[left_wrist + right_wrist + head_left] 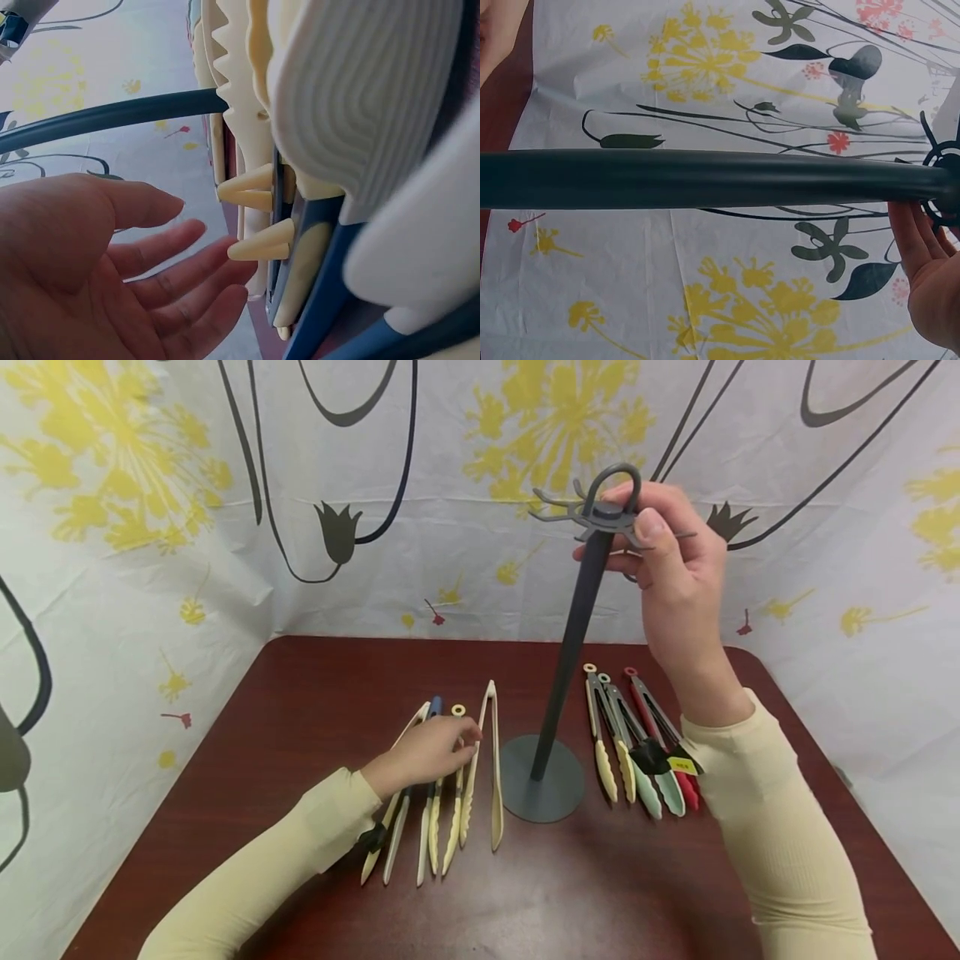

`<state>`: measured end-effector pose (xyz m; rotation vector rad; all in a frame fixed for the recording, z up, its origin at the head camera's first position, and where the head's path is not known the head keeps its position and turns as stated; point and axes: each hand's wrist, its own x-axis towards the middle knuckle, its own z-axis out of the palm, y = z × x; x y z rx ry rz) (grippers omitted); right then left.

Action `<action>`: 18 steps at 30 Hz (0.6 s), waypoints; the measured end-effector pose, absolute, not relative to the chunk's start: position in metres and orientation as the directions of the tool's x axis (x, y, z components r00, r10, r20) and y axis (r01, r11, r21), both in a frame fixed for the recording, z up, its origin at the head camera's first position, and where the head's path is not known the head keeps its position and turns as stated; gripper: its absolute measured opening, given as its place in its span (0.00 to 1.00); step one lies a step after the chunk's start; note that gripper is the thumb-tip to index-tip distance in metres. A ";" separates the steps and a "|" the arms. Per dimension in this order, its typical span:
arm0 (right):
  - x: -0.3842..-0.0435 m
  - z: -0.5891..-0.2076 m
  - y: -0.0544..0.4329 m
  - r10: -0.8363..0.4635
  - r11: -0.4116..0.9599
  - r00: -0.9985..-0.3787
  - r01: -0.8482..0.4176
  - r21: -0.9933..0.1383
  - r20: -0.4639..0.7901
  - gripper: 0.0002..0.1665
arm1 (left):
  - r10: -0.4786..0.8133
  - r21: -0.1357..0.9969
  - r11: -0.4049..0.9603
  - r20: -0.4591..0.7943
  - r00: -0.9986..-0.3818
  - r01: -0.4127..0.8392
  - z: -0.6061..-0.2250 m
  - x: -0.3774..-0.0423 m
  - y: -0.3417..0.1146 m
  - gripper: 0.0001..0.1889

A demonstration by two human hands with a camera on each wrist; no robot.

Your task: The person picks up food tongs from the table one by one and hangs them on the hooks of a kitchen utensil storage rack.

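Note:
A dark grey utensil stand with a round base, a ring of hooks and a top loop rises from the table. My right hand grips it at the hooks, thumb in front and fingers behind; the right wrist view shows the long pole leading to that hand. Over a row of cream and white tongs hovers my left hand, its fingers loosely bent and holding nothing. In the left wrist view, its fingertips are right beside the tongs. The hand partly covers their upper parts in the head view.
Several cream, mint and red tongs lie right of the stand, partly behind the right sleeve. One white pair of tongs lies just left of the base. The dark red table ends at a patterned cloth backdrop.

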<state>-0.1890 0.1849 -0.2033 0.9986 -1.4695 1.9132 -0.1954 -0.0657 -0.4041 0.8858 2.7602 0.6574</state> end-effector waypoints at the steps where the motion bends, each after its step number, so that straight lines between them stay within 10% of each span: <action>1: -0.189 -0.203 0.185 -0.033 -0.270 -0.590 -0.772 -0.575 0.807 0.15 | 0.583 0.451 0.731 -0.022 -0.812 0.512 -0.403 -0.196 -0.065 0.13; 18: -0.190 -0.203 0.184 -0.051 -0.270 -0.574 -0.780 -0.565 0.817 0.15 | 0.453 0.441 0.805 -0.025 -0.891 0.397 -0.403 -0.209 -0.058 0.15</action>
